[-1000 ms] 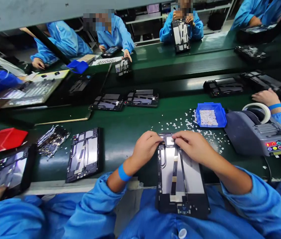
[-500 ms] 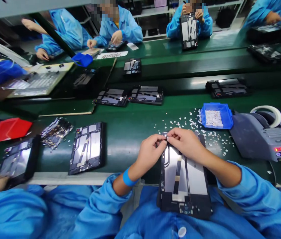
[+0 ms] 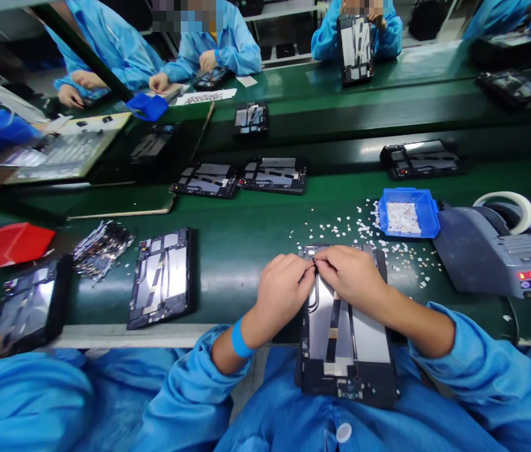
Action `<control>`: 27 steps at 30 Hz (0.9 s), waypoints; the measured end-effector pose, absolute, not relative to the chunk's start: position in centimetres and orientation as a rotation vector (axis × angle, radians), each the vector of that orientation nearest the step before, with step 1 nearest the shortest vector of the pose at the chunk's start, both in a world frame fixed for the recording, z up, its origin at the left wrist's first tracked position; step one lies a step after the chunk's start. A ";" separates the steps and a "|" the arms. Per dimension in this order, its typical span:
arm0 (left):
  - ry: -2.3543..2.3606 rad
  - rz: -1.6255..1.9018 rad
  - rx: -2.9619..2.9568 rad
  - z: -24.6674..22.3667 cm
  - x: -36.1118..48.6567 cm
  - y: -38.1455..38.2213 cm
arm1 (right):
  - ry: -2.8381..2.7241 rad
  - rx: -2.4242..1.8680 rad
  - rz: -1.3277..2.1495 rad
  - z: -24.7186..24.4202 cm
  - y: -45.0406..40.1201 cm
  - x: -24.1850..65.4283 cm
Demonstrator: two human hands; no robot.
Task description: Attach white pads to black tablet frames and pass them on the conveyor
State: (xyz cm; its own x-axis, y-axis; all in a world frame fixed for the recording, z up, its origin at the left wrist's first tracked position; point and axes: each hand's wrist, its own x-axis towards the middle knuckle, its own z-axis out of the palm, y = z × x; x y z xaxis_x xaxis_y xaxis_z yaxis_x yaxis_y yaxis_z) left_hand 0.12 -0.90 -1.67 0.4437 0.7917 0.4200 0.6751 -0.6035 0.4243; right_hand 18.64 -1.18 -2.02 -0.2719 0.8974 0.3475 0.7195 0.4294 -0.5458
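Both hands, left hand and right hand, pinched, on what I couldn't tell, at the far end of the tablet. Near end overhung the counter; a tug risked a drop.

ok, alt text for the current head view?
The wearer's left hand and right hand are close together at the far end of an opened tablet-like device. Around it, a green bench holds scattered white bits, a blue bin, a grey tape dispenser and similar devices; co-workers in blue are opposite.
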 end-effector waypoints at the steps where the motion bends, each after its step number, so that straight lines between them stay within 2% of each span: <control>1: 1.283 0.877 2.499 -1.6 0.2 -0.9 | -2.055 -1.390 0.375 -2.0 -1.2 18.4; 6: 1.297 0.864 2.094 -1.7 0.1 -0.3 | -1.988 -1.632 0.327 -0.8 -0.8 19.5; 11: 1.248 0.843 1.482 -2.6 -0.2 1.1 | -1.707 -2.305 -0.061 0.2 1.1 29.6; 13: 1.199 0.870 1.349 -2.9 0.0 1.4 | -1.717 -2.444 -0.137 0.1 1.4 32.4; 16: 1.173 0.922 1.247 -3.0 0.4 1.4 | -1.901 -2.125 -0.061 0.0 0.3 30.8; 20: 1.211 0.944 1.252 -2.8 0.7 1.1 | -2.139 -1.553 0.305 -0.3 -1.8 22.5; 23: 1.230 0.952 1.308 -2.6 0.6 0.7 | -2.177 -1.492 0.391 -0.9 -1.9 18.4; 27: 1.282 0.977 1.425 -2.6 0.5 0.2 | -2.151 -1.554 0.354 -1.4 -1.2 17.6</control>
